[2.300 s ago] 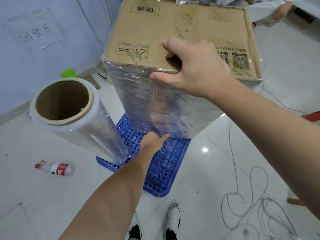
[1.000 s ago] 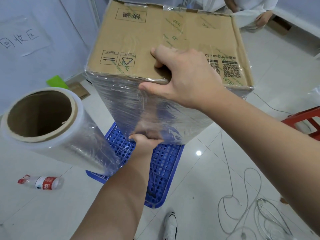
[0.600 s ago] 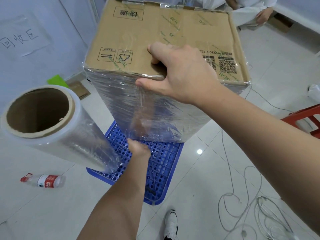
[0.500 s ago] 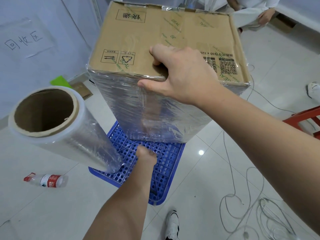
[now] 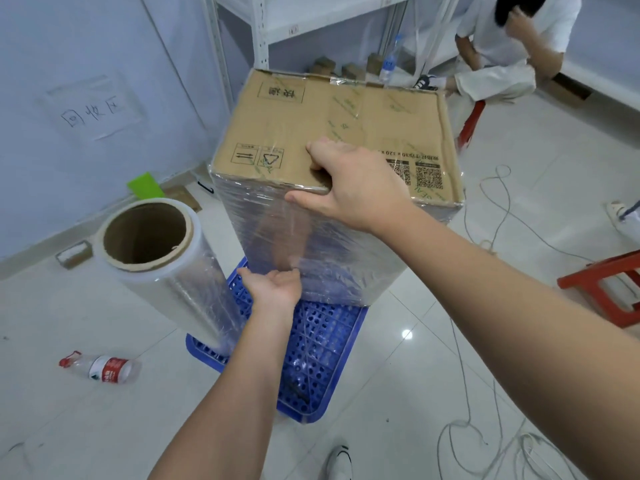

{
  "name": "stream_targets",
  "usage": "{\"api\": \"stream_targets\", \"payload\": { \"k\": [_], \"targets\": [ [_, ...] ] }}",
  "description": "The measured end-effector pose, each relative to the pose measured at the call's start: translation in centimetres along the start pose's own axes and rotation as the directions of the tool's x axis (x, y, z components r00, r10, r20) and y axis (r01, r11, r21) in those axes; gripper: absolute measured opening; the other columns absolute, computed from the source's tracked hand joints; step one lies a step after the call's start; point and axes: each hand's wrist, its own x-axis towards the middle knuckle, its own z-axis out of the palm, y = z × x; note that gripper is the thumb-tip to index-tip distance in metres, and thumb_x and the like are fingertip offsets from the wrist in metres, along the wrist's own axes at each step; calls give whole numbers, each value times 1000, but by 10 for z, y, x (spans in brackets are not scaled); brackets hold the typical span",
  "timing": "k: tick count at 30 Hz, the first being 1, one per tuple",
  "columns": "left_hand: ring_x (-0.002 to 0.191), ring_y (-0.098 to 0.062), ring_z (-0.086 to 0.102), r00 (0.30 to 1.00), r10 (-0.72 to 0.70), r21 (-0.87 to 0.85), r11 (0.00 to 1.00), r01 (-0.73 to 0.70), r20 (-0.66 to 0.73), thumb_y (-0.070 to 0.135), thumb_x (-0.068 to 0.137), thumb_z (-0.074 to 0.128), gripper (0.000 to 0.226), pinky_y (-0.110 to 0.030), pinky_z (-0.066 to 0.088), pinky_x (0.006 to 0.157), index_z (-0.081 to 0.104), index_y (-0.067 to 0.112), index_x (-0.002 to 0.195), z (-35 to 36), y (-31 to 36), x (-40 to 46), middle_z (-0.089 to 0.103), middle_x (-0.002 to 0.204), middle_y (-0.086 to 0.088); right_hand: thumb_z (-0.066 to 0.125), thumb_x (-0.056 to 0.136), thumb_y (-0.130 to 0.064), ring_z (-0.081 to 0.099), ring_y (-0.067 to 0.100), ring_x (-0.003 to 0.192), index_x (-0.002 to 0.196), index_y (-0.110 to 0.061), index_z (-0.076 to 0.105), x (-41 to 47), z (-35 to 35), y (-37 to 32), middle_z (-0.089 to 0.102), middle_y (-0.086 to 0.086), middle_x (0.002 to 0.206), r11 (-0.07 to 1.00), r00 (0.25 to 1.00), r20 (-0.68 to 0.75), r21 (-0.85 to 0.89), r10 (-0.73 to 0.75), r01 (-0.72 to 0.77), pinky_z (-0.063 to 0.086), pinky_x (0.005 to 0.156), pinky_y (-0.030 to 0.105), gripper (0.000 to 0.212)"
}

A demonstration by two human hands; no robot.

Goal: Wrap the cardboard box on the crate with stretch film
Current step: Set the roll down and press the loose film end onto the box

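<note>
The tall cardboard box (image 5: 346, 109) stands on a blue perforated crate (image 5: 322, 358). Stretch film (image 5: 349, 268) covers its near side; the top is bare cardboard. My right hand (image 5: 360, 188) grips the top front edge, with the thumb lying along the wrapped face and the fingers curled on top. My left hand (image 5: 273, 285) is low on that face, palm turned up, fingertips touching the film just above the crate. The stretch film roll (image 5: 166, 271) stands upright on the crate's left corner, with no hand on it.
A plastic bottle (image 5: 104, 367) lies on the tiled floor at the left. Loose cables (image 5: 485, 427) trail at the right, near a red stool (image 5: 609, 289). A person (image 5: 502, 57) sits behind the box by white shelving (image 5: 263, 29). My shoe (image 5: 341, 462) is below the crate.
My left hand rose from over the crate back to the bottom of the wrapped face, palm turned up. My right hand kept its hold on the top edge. The view tilted up.
</note>
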Motion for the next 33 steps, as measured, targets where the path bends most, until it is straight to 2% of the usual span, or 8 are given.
{"api": "stream_targets", "payload": {
  "k": [5, 8, 12, 17, 23, 28, 31, 33],
  "targets": [
    [155, -42, 16, 981, -189, 126, 975, 184, 34, 71, 102, 26, 89, -60, 14, 124, 12, 9, 164, 15, -32, -65, 14, 169, -21, 48, 80, -77, 53, 18, 83, 87, -24, 41, -2, 1, -1, 51, -7, 88, 1000, 1000, 5, -23, -6, 6, 50, 68, 41, 54],
    [144, -46, 38, 963, -247, 159, 961, 227, 112, 68, 101, 33, 82, -63, 23, 121, 43, 4, 152, 55, -17, -85, 44, 153, -28, 46, 80, -78, 54, 19, 85, 90, -24, 41, -1, 3, 1, 51, -6, 90, 1000, 1000, 14, -24, -6, 6, 50, 70, 42, 55],
    [144, -43, 38, 988, -90, 278, 959, 53, 122, 30, 107, 25, 53, -59, 21, 121, 55, 8, 146, 87, 9, -116, 51, 149, -23, 45, 79, -80, 55, 19, 88, 93, -24, 43, 0, 1, 2, 53, -7, 93, 1000, 999, 38, -4, 6, -6, 50, 71, 42, 58],
    [119, -38, 64, 961, 12, 92, 995, -39, 278, 32, 106, 37, 44, -45, 54, 93, 66, 11, 132, 95, 15, -154, 69, 127, -20, 43, 76, -87, 55, 17, 91, 103, -21, 49, -2, -9, 1, 55, -7, 99, 998, 995, 95, 53, 31, -37, 51, 76, 42, 72],
    [136, -26, 52, 911, 114, 342, 903, -262, 398, 28, 104, 51, 47, -38, 34, 121, 51, 2, 143, 95, 14, -198, 58, 143, -18, 43, 77, -85, 56, 19, 97, 115, -20, 48, -6, -16, -5, 56, -4, 105, 1000, 994, 111, -9, -12, 14, 52, 79, 41, 75],
    [109, -14, 65, 758, 313, 646, 397, -652, 573, 15, 103, 51, 21, -30, 51, 96, 63, 15, 122, 106, 32, -220, 70, 116, -4, 53, 82, -74, 54, 20, 103, 108, -22, 49, -6, -16, -8, 55, -2, 109, 979, 989, 122, -177, -82, 103, 52, 77, 38, 58],
    [124, -15, 56, 514, 238, 556, -514, -653, 824, 16, 101, 55, 30, -37, 46, 109, 59, 21, 130, 112, 46, -206, 58, 136, 0, 48, 86, -72, 53, 20, 90, 96, -22, 46, -5, -16, -9, 50, -3, 99, 984, 992, 101, -155, -73, 89, 49, 64, 37, 50],
    [128, -21, 51, 459, -18, 181, -905, -385, 888, 23, 95, 64, 43, -39, 42, 108, 56, 17, 137, 115, 50, -192, 54, 139, -1, 47, 87, -71, 54, 20, 88, 95, -22, 47, -4, -16, -7, 50, -3, 99, 987, 994, 88, -135, -71, 83, 49, 63, 36, 50]
  ]
}}
